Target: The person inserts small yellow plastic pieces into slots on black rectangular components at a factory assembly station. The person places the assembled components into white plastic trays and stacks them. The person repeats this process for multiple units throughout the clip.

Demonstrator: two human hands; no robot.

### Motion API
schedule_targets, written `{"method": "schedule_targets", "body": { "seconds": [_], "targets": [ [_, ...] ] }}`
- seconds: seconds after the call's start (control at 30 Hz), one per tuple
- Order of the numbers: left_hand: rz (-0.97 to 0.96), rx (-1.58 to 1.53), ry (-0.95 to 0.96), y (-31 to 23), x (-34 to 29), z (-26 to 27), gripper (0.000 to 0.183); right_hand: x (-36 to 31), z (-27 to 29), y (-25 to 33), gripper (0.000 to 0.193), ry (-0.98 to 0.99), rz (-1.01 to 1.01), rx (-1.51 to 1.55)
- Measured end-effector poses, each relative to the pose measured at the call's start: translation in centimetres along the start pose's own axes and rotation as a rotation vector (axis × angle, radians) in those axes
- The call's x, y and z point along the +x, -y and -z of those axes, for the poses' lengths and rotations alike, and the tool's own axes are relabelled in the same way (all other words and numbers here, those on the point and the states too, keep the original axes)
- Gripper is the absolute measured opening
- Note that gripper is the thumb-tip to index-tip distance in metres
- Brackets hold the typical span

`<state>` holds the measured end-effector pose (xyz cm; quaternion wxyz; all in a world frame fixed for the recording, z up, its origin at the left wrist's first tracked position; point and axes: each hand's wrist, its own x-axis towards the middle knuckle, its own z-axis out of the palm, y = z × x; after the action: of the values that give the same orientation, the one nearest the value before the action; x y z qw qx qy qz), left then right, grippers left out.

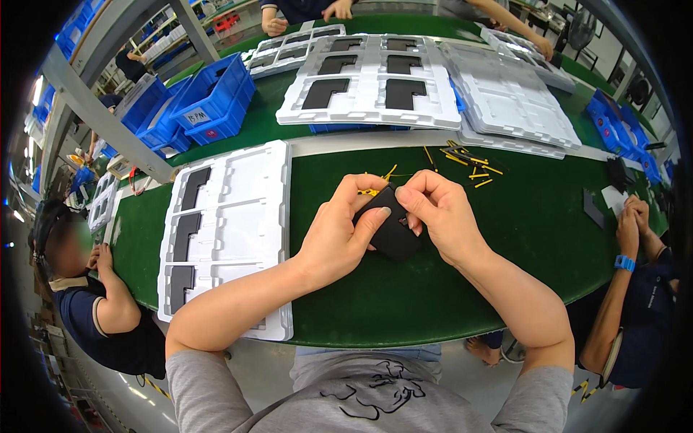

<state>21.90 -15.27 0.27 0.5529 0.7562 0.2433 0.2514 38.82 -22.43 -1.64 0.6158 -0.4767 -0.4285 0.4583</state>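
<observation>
Hands [390,224] around flat black pad [393,234]

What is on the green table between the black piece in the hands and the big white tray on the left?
Nothing: in the head view, only bare green table shows between the black piece and the white tray.

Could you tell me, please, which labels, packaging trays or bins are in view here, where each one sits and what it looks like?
Label: small white rectangle on the front wall of the blue bin, upper left.
Blue bin: open plastic crate, upper left.
White tray: moulded, left of both hands, three black parts in its left column.
Tray stack: white, moulded, holding black parts, top centre.
</observation>
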Motion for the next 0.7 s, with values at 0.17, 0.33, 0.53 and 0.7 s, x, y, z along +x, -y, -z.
{"method": "schedule_targets", "body": {
  "seconds": [0.17, 0.33, 0.53, 0.7],
  "targets": [
    [0.026, -0.070, -0.005, -0.1, 0.2, 0.4, 0.034, 0.3, 0.3, 0.1, 0.015, 0.043, -0.091, 0.090],
    [0.101, -0.277, 0.018, 0.4, 1.1, 2.2, 0.040, 0.8, 1.1, 1.0, 0.020, 0.166, 0.184, -0.247],
    [0.174, -0.326, 0.112, 0.6, 1.3, 2.3, 0.042, 0.9, 1.4, 0.8, 0.018, 0.131, 0.293, -0.358],
    [0.195, -0.260, 0.100, -0.4, 1.8, 3.6, 0.037, 1.7, 3.2, 2.0, 0.012, 0.136, 0.182, -0.524]
  ]
}}
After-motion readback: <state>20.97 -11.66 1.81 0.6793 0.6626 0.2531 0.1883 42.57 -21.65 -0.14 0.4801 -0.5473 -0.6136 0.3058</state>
